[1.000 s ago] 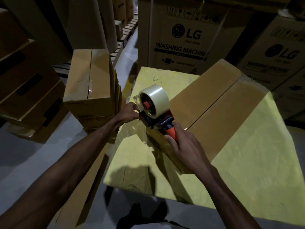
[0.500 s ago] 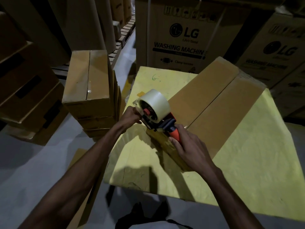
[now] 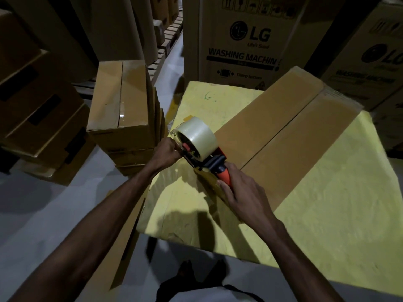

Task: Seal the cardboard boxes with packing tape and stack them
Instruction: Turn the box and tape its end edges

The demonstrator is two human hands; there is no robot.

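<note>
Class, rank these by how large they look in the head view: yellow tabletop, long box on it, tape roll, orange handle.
1. yellow tabletop
2. long box
3. tape roll
4. orange handle, partly covered by the right hand

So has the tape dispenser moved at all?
Yes, slightly: the dispenser has edged left toward the stack, judged against the table corner.

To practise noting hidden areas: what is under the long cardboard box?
The long cardboard box lies on a yellow-covered table, visible beside it. The patch beneath is covered by the box, and the tape dispenser and right hand hide its near corner.
</note>
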